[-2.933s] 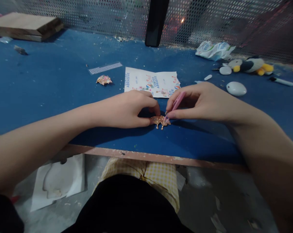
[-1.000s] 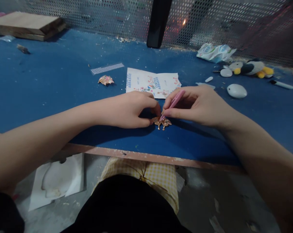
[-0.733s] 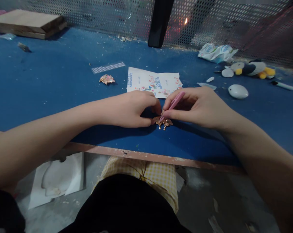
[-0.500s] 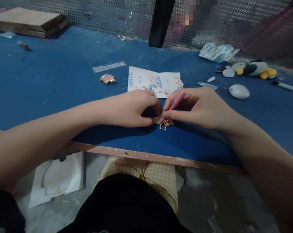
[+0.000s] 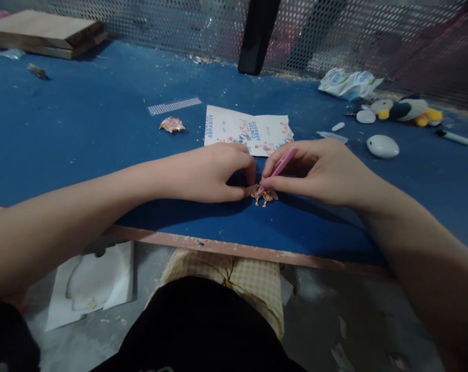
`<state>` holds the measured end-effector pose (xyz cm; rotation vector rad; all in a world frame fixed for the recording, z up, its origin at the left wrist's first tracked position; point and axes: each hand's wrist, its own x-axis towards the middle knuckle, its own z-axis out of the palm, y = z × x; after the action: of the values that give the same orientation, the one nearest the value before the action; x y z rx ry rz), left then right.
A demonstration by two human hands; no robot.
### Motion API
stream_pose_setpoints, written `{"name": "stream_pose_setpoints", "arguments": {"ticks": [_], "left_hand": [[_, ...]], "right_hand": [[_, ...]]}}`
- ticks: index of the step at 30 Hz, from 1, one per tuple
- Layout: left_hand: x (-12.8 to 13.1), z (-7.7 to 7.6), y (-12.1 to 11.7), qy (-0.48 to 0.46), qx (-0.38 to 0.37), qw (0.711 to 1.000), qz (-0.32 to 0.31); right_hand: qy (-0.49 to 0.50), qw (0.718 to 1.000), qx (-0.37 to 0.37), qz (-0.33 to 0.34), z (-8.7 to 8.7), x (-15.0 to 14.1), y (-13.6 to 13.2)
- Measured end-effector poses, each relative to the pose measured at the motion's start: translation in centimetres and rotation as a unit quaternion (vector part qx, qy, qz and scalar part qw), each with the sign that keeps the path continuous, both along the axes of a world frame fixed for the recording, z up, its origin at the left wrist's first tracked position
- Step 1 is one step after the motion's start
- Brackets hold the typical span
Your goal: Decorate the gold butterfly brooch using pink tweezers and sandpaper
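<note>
Both hands come together at the near middle of the blue tabletop (image 5: 102, 113) in the head view; the left hand (image 5: 222, 173) is curled, its thumb tip against the left edge of a small gold ornament (image 5: 268, 196), though I cannot tell whether its fingers close on the piece or only steady it; the right hand (image 5: 319, 170) grasps a slim pink tool (image 5: 283, 163) between thumb and fingers, slanted so that its lower end meets the ornament's upper part; that ornament lies on the tabletop between the two hands, with two short gold tails pointing to the near side; just beyond the hands is a creased white sheet (image 5: 234, 124) printed COATED ABRASIVE; left of the sheet lie a second ornament (image 5: 172, 124), gold and pink, and, farther off, a clear strip (image 5: 174, 106) with rows of pale dots; to the right are a glossy white rounded object (image 5: 383, 146), a marker (image 5: 454, 137) and a plush toy (image 5: 406, 110) with yellow feet, a crumpled packet (image 5: 350, 83) beyond them; wooden boards (image 5: 43, 31) sit at the far left, before a perforated metal screen (image 5: 171, 31); on the near side, below the table edge, yellow checked cloth (image 5: 253, 279) shows.
</note>
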<state>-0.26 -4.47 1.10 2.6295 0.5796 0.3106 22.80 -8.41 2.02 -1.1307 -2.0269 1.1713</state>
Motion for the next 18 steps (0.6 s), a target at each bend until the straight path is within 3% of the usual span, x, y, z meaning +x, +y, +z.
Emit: {"name": "stream_pose_setpoints", "arguments": {"ticks": [18], "left_hand": [[0.24,0.00,-0.11,0.011,0.002,1.000,0.013]], "right_hand": [[-0.030,0.999,0.021,-0.014,-0.03,0.57,0.27]]}}
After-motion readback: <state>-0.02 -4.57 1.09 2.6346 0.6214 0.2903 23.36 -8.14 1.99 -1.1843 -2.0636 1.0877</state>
